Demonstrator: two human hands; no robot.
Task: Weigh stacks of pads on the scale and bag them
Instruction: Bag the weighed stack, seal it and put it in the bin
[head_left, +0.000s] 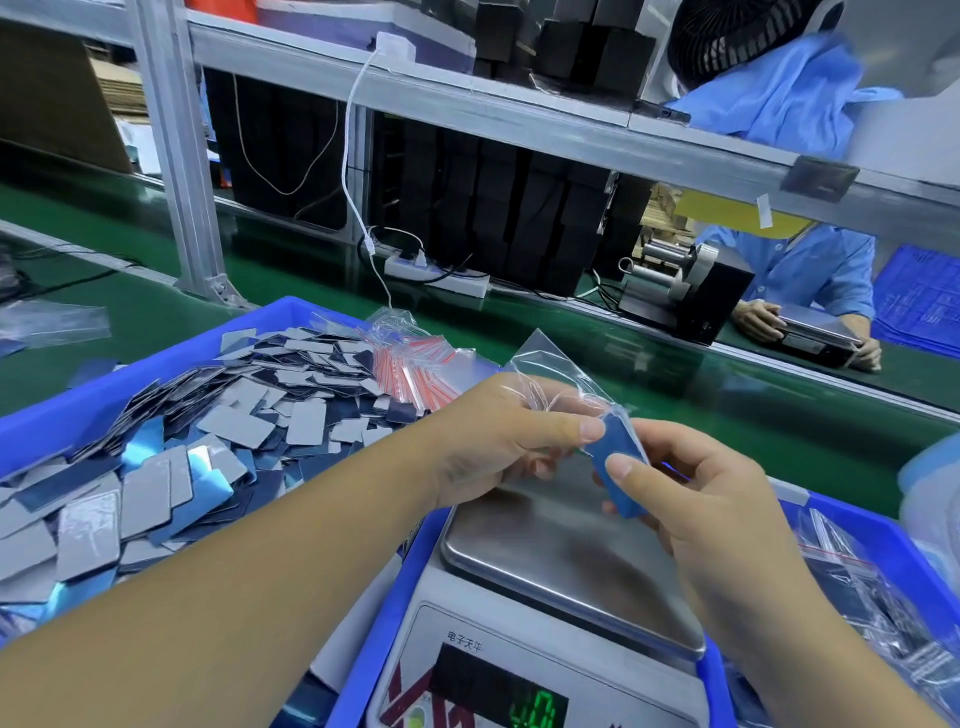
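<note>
Both hands (587, 457) pinch pad stack (621, 470) at bag (550, 374) mouth above scale (566, 561).

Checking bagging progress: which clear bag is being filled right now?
The clear bag held by the left hand; the right hand feeds a blue pad stack into it.

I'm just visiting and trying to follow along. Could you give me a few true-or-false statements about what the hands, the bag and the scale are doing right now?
1. The right hand pinches a blue stack of pads. True.
2. The left hand holds a clear bag. True.
3. The stack lies on the scale's pan. False: it is held above the bare pan.
4. The loose pads fill a red tray. False: the tray is blue.
</note>
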